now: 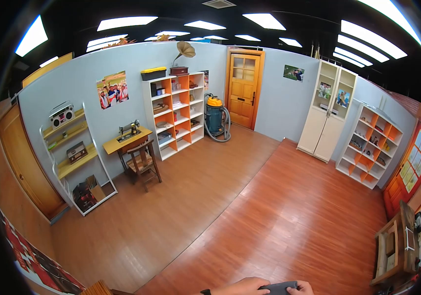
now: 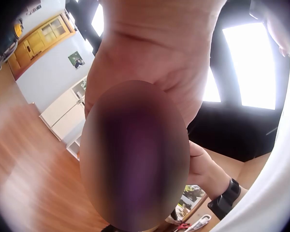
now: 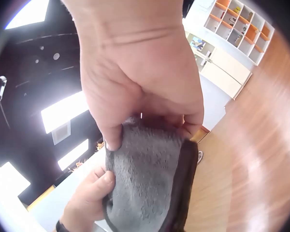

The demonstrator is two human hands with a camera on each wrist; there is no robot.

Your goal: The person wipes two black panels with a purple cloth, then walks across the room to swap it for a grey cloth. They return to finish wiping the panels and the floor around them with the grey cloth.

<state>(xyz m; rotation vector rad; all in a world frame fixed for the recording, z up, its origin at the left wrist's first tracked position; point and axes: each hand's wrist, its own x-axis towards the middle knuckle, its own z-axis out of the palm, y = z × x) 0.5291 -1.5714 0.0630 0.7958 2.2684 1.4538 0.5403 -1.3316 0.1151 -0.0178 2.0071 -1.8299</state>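
At the bottom edge of the head view, both hands hold a dark grey, textured item with a black edge; its kind cannot be told. My left hand grips one end, the thumb lying along its side in the right wrist view. My right hand pinches the other end from above, fingers bent over the edge. In the left wrist view a blurred oval covers what lies beyond my left hand.
A wooden chair stands by a small table with a sewing machine. Shelves line the wall beside a vacuum cleaner. To the right are a white cabinet and a wooden bench-like stand.
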